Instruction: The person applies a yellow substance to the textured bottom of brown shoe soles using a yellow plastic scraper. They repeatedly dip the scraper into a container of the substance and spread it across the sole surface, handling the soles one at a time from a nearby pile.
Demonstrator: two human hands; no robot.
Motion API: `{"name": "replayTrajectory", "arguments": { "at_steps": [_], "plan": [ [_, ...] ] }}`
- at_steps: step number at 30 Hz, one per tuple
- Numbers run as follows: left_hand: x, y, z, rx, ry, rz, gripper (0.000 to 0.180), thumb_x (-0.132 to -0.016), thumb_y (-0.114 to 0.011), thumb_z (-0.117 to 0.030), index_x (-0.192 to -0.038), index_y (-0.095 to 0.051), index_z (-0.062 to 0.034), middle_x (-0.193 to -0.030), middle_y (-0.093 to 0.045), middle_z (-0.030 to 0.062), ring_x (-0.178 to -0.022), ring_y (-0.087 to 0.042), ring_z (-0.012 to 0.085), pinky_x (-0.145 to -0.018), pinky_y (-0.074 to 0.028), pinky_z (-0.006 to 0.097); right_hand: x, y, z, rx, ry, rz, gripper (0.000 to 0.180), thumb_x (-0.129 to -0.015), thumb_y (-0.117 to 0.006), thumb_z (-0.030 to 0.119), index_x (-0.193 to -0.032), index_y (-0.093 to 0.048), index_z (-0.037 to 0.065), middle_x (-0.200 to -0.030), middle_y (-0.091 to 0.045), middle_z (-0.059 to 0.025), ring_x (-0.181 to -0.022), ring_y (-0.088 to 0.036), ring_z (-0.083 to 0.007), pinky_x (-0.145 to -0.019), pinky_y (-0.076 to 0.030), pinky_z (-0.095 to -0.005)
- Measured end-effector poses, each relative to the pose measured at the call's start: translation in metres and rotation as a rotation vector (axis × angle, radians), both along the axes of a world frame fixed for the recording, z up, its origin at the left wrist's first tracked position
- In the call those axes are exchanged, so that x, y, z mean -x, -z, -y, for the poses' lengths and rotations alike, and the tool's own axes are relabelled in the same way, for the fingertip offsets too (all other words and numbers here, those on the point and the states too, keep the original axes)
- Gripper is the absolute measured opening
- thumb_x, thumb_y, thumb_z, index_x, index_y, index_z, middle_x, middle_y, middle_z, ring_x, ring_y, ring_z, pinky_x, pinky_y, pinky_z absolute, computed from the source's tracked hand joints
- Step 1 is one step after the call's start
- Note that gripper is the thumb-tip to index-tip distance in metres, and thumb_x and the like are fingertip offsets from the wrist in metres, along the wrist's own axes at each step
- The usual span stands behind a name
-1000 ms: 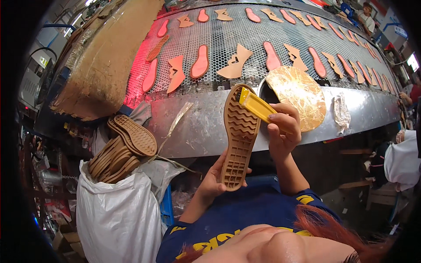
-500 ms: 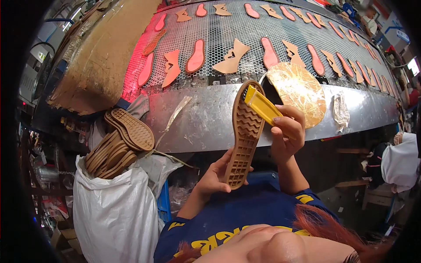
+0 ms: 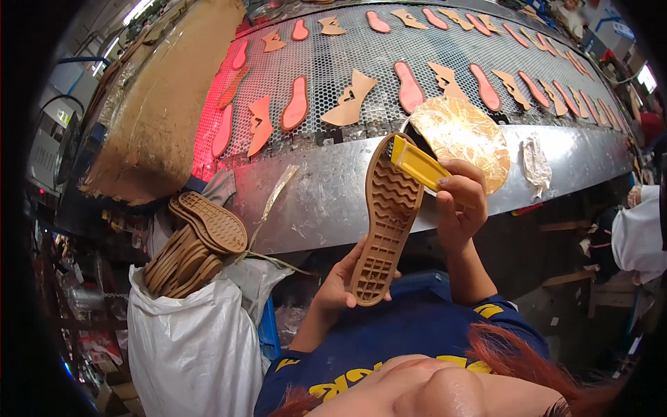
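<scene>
A tan rubber shoe sole [image 3: 384,229] is held upright and slightly tilted, its wavy and square-celled tread facing me. My left hand [image 3: 338,283] grips its lower, heel end, with the thumb at the edge and the other fingers partly hidden behind. In my right hand [image 3: 462,201], fingers and thumb pinch the handle of a yellow brush [image 3: 419,164]. Dark bristles show at the brush's far edge, against the upper, toe end of the sole. Exactly which surface the bristles touch cannot be made out.
Beyond the metal ledge [image 3: 316,201], a mesh conveyor [image 3: 326,59] carries pink-topped insoles and tan cut-out pieces. A round, glossy yellowish lid [image 3: 465,142] sits behind my right hand. At left, a white sack [image 3: 187,340] holds several tan soles [image 3: 212,222]; a cardboard sheet [image 3: 160,104] rises behind.
The whole view has turned slightly. Both hands keep hold of the sole and the brush, and the brush stays near the toe end with little visible shift.
</scene>
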State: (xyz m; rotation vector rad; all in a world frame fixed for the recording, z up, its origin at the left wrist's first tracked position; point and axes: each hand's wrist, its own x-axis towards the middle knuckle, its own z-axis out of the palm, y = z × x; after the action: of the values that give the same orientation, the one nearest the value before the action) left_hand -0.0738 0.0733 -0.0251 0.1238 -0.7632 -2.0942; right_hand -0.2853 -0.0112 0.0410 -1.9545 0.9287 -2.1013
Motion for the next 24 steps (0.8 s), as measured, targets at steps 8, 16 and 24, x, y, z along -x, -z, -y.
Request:
{"name": "replayTrajectory", "arguments": {
  "at_steps": [8, 16, 24],
  "plan": [
    [0.001, -0.008, 0.001, -0.028, -0.001, 0.086, 0.112, -0.061, -0.084, -0.029, -0.146, -0.014, -0.0137, -0.142, -0.031, 0.0219, -0.115, -0.05, 0.038, -0.077, -0.056, 0.043, -0.003, 0.003, -0.007, -0.046, -0.025, -0.012, 0.019, -0.082, -0.068, 0.013, -0.091, -0.058, -0.001, -0.098, -0.06, -0.0198, -0.087, -0.06, -0.0263, -0.075, -0.048, -0.0316],
    [0.0, -0.015, 0.008, -0.065, -0.148, 0.154, 0.115, -0.059, -0.083, -0.043, -0.146, -0.016, -0.0096, -0.135, -0.04, 0.022, -0.108, -0.056, 0.0354, -0.068, -0.058, 0.038, -0.008, 0.007, -0.019, -0.102, -0.214, -0.157, 0.018, -0.078, -0.07, 0.008, -0.088, -0.058, -0.002, -0.098, -0.061, -0.0192, -0.085, -0.062, -0.0276, -0.074, -0.05, -0.031],
    [0.001, -0.011, 0.021, -0.038, -0.236, 0.096, 0.109, -0.065, -0.079, -0.047, -0.146, -0.015, -0.0111, -0.133, -0.042, 0.0173, -0.109, -0.055, 0.031, -0.069, -0.057, 0.035, -0.018, 0.01, -0.029, -0.125, -0.279, -0.194, 0.02, -0.076, -0.072, 0.009, -0.088, -0.059, 0.0, -0.097, -0.061, -0.0179, -0.083, -0.063, -0.0274, -0.07, -0.051, -0.0316]
  ]
}}
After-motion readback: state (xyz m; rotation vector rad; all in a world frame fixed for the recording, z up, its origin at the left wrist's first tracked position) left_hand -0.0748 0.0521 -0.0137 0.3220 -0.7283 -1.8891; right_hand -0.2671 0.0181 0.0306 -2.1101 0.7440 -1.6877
